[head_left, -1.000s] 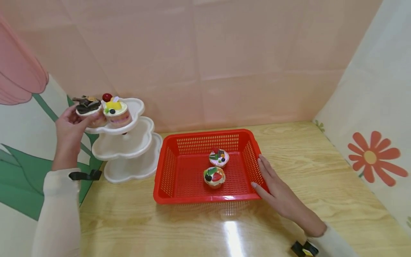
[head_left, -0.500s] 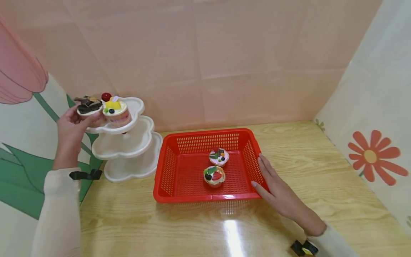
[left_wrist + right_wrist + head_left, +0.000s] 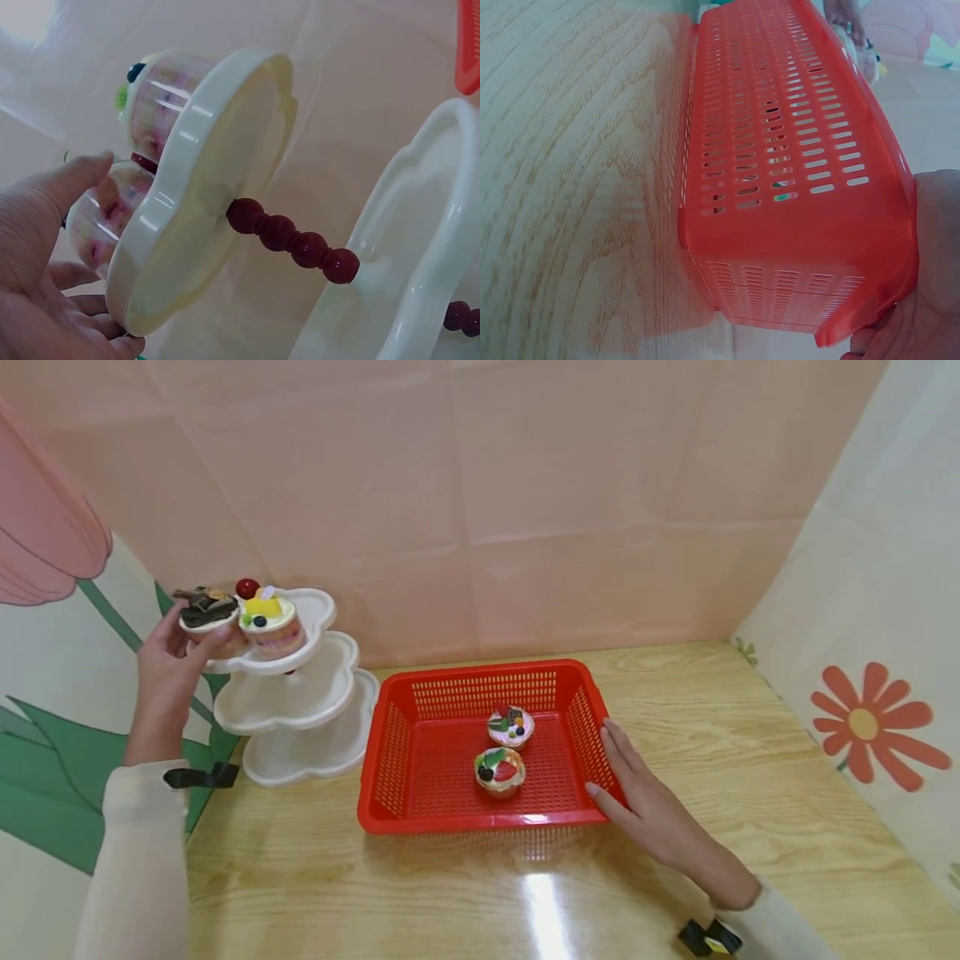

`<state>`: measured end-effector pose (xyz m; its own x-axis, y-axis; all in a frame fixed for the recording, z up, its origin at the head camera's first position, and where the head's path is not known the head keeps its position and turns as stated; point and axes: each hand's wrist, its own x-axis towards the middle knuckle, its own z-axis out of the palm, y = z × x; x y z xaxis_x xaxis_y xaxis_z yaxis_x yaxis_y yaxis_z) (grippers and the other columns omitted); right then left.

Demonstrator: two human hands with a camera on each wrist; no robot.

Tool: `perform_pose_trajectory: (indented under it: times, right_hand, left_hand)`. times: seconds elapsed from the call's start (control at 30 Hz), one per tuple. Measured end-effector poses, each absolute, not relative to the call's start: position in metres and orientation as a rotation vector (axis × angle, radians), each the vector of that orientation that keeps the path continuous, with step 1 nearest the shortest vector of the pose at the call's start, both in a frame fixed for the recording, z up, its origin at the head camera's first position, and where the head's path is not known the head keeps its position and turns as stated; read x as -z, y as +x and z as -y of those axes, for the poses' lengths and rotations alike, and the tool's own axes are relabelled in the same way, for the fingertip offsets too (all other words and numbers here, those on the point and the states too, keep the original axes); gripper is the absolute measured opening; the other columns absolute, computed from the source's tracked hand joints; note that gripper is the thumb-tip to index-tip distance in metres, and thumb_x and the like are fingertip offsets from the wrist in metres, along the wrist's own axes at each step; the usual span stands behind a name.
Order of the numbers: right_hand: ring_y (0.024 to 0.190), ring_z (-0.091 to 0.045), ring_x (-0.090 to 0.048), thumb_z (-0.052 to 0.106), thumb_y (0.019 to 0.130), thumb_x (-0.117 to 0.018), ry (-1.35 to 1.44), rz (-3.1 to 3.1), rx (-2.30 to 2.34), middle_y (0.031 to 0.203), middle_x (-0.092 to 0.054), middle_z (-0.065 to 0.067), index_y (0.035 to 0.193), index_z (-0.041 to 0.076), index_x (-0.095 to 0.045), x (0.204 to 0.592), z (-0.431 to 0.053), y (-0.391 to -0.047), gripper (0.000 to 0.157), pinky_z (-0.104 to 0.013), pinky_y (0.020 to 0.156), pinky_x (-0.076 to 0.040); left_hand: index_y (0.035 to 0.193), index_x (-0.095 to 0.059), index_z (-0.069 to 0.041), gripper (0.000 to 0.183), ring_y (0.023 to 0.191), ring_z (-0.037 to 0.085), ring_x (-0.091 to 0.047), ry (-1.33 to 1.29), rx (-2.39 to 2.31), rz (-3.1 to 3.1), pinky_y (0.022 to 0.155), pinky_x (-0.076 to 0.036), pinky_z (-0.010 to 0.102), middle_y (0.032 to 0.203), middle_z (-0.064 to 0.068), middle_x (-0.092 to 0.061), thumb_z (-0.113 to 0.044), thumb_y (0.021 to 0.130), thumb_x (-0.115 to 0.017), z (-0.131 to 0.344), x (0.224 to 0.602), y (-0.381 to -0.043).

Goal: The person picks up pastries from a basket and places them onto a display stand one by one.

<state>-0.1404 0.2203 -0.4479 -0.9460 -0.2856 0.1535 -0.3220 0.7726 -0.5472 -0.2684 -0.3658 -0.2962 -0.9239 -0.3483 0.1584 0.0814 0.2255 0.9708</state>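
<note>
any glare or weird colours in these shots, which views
Head view: a bright streak of glare on the table, in front of the basket; left wrist view: fairly dim, small white glints on the stand; right wrist view: a hazy, bluish-green cast over the tabletop.

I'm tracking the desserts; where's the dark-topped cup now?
In the head view, the dark-topped cup is on the left, at the white stand's top tier, held in the left grip beside the yellow-topped cup.

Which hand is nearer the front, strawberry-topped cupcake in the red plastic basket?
Right. The right hand rests on the right rim of the basket holding the cupcake; the left hand is at the white three-tier stand, gripping a dark-topped cake cup.
</note>
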Motion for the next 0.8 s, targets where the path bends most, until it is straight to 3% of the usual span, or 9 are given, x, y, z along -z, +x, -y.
perform_pose_trajectory:
  times: [0.3, 0.67, 0.8]
  right_hand:
    - [0.154, -0.036, -0.013, 0.048, 0.104, -0.051, 0.502, 2.896, -0.914, 0.171, 0.001, -0.004, 0.163, 0.009, -0.009, 0.448, -0.22, -0.14, 0.082, -0.066, 0.107, -0.036]
    - [0.155, -0.032, -0.01, 0.044, 0.105, -0.052, 0.534, 2.87, -0.906, 0.171, -0.001, -0.006, 0.162, 0.005, -0.011, 0.45, -0.221, -0.14, 0.08, -0.063, 0.112, -0.032]
    - [0.155, -0.033, -0.011, 0.043, 0.105, -0.053, 0.523, 2.872, -0.904, 0.171, -0.001, -0.005, 0.162, 0.005, -0.011, 0.449, -0.221, -0.14, 0.08, -0.064, 0.111, -0.033]
  left_hand:
    - [0.163, -0.02, -0.027, 0.088, 0.154, 0.013, -0.017, 0.283, 1.683, 2.218, 0.121, -0.014, 0.025, 0.167, 0.001, -0.022, -0.037, 0.093, -0.073, 0.366, 0.302, -0.257]
    - [0.163, -0.016, -0.027, 0.087, 0.154, 0.014, -0.01, 0.248, 1.766, 2.104, 0.119, -0.014, 0.022, 0.17, 0.004, -0.008, -0.026, 0.096, -0.071, 0.359, 0.307, -0.231]
    - [0.163, -0.019, -0.028, 0.084, 0.154, 0.013, -0.011, 0.228, 1.783, 2.056, 0.12, -0.014, 0.024, 0.17, 0.002, -0.011, -0.023, 0.096, -0.071, 0.354, 0.308, -0.223]
